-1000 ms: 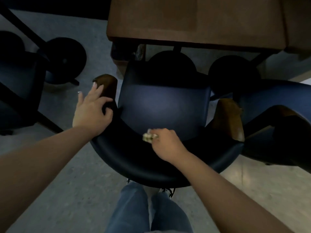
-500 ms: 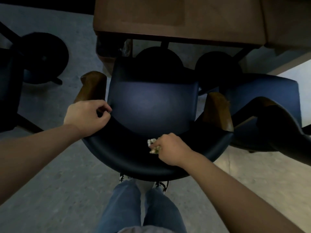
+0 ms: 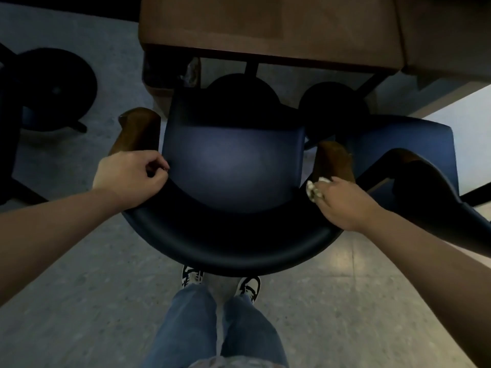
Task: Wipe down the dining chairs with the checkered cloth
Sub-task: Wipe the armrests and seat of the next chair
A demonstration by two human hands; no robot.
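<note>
A dark blue padded dining chair [image 3: 233, 166] with a curved backrest [image 3: 228, 245] and two brown wooden armrests stands right in front of me, pushed toward a brown table. My left hand [image 3: 127, 176] grips the left end of the backrest, beside the left armrest [image 3: 138, 131]. My right hand [image 3: 342, 200] holds the bunched, light checkered cloth [image 3: 314, 188] and presses it on the right end of the backrest, just below the right armrest [image 3: 336, 160]. Most of the cloth is hidden under my fingers.
The brown table [image 3: 265, 30] overhangs the chair's front. A second blue chair [image 3: 409, 147] stands close on the right, nearly touching. Dark round table bases [image 3: 55, 86] and another chair's frame sit on the grey floor at left. My jeans and sneakers [image 3: 247, 286] are directly behind the backrest.
My right hand has slid the cloth along the backrest from its middle to its right end. My left hand, open on the backrest a second ago, now grips its left end.
</note>
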